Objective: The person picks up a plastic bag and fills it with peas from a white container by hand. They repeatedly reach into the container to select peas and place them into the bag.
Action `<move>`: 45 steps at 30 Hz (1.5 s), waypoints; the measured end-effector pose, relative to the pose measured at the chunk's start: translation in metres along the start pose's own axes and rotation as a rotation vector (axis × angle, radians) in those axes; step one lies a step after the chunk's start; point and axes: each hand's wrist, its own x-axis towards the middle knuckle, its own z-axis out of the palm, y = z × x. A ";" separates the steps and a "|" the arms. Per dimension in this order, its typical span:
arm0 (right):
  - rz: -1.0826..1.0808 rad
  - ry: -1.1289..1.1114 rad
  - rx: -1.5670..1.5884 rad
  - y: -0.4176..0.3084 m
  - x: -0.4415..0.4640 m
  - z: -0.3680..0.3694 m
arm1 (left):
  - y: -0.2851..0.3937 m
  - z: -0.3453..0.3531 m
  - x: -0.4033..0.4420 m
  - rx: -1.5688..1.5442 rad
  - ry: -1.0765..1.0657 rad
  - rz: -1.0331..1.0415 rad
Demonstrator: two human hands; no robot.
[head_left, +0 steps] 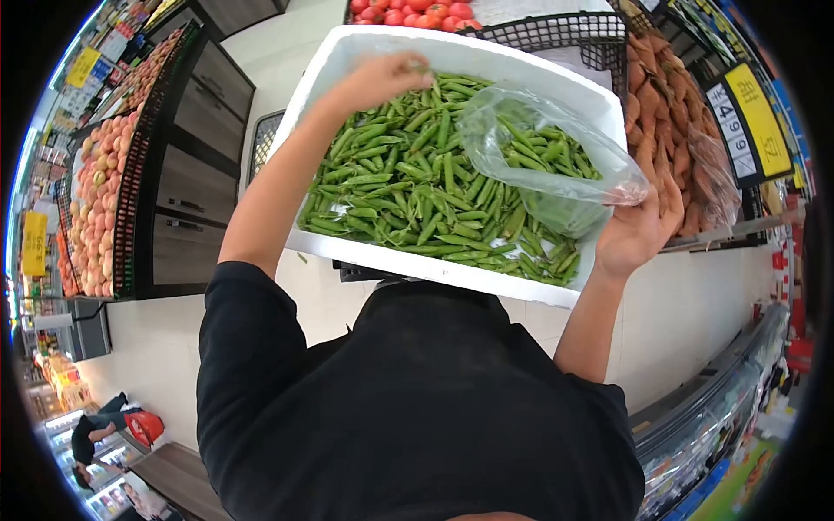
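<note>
Green pea pods (417,174) fill a white foam box (434,267) in front of me. My right hand (638,227) has its fingers closed on the rim of a clear plastic bag (556,200), which lies over the box's right side with its mouth open; pods show in and through it. Above the box's upper left part is my left hand (387,78), blurred, its fingers bent together near a small green piece at the fingertips.
Red tomatoes (417,12) and a black crate (565,35) sit beyond the box. Sweet potatoes (665,113) lie to the right by a price sign (756,122). A peach shelf (104,182) stands left. A person in a red cap (143,427) is at lower left.
</note>
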 end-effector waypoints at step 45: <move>0.143 0.124 -0.183 0.042 0.003 -0.058 | -0.038 0.030 -0.035 0.576 -0.546 -0.390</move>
